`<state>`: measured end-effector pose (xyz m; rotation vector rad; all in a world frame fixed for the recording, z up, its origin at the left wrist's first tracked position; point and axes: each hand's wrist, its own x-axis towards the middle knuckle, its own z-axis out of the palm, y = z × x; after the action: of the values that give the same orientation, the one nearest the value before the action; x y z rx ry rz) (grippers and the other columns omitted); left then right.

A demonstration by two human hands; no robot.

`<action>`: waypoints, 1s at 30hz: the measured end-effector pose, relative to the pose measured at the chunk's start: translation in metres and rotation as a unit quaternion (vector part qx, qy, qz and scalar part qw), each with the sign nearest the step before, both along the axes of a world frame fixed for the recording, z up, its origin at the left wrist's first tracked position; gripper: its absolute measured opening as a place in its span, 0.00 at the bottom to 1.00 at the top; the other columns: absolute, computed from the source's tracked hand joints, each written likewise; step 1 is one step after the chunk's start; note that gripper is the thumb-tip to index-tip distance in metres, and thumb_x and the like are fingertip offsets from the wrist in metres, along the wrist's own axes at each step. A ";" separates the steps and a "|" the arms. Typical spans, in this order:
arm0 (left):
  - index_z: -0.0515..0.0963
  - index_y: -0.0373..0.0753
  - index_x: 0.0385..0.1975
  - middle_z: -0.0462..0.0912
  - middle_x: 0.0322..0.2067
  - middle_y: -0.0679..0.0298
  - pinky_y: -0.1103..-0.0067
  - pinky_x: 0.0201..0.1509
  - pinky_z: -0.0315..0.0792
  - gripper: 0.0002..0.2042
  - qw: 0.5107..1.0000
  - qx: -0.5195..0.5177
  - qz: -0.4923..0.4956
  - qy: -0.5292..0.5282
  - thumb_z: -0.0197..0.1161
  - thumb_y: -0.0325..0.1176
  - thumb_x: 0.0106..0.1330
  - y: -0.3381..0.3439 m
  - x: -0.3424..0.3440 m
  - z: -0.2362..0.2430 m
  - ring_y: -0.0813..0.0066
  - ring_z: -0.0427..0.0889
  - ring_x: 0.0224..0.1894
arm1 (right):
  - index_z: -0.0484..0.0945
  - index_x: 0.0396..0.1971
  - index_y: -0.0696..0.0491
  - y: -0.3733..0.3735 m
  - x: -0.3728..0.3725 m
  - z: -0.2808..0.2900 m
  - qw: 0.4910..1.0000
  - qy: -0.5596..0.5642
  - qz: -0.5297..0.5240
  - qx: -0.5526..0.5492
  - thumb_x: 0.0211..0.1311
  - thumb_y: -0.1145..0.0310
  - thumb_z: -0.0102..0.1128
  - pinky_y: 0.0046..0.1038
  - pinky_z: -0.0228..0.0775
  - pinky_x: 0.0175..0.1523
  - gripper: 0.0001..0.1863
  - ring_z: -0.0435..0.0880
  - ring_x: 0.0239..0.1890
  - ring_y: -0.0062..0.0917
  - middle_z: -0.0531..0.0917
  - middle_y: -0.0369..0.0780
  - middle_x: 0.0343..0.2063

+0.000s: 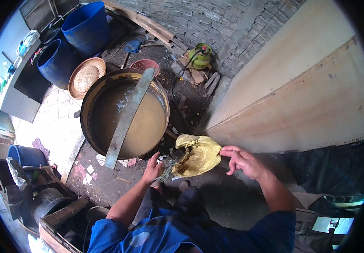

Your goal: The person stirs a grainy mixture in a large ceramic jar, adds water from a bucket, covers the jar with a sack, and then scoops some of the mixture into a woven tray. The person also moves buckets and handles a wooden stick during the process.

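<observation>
Fingers (229, 152) of the right hand (249, 165) reached out long, thumb spread well away from them, the tips meeting the right edge of a gaping yellow sack (209, 157) and closed around nothing. On the other side, the left hand (150, 172) was beside the frayed grey-green strands (167, 171) at the sack's left end; whether it gripped them, I could not tell. The sack was between the two hands, to the right of and nearer the wearer than a large round pan (86, 114) of murky liquid; what bore its weight was unclear. Its creased, crumpled wall suggested something light, limp and hard to tear, perhaps a little slick, and likely to fold if pushed. The gathered rim seemed the best place to take hold, one hand on each side. No brand, label or writing could be read on the sack or pan.
</observation>
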<state>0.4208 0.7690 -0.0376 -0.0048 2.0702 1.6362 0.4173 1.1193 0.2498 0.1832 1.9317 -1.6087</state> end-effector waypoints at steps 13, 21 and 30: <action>0.73 0.50 0.60 0.66 0.65 0.52 0.64 0.69 0.64 0.30 0.938 -0.224 -0.179 0.197 0.66 0.27 0.54 0.118 0.001 0.074 0.50 0.66 0.66 | 0.74 0.57 0.59 0.044 0.100 0.102 0.959 0.192 0.197 0.068 0.73 0.62 0.51 0.30 0.75 0.52 0.20 0.78 0.54 0.30 0.74 0.47 0.57; 0.79 0.44 0.46 0.84 0.39 0.53 0.65 0.46 0.77 0.16 0.897 -0.218 -0.146 0.355 0.64 0.29 0.57 0.154 -0.018 0.202 0.51 0.83 0.43 | 0.81 0.41 0.62 0.166 0.138 0.111 0.891 0.269 -0.178 0.319 0.71 0.60 0.55 0.27 0.75 0.34 0.17 0.82 0.27 0.27 0.84 0.44 0.37; 0.78 0.44 0.43 0.84 0.33 0.53 0.59 0.42 0.76 0.12 0.830 -0.318 -0.202 0.411 0.64 0.37 0.61 0.169 0.000 0.352 0.49 0.84 0.38 | 0.73 0.57 0.57 0.159 0.161 0.118 0.771 0.494 -0.001 0.401 0.50 0.64 0.72 0.38 0.67 0.62 0.32 0.76 0.57 0.44 0.77 0.49 0.52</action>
<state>0.4211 0.9378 0.3139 0.9945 2.8768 0.6447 0.5780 1.2784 0.3681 -0.4306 3.3425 -0.7346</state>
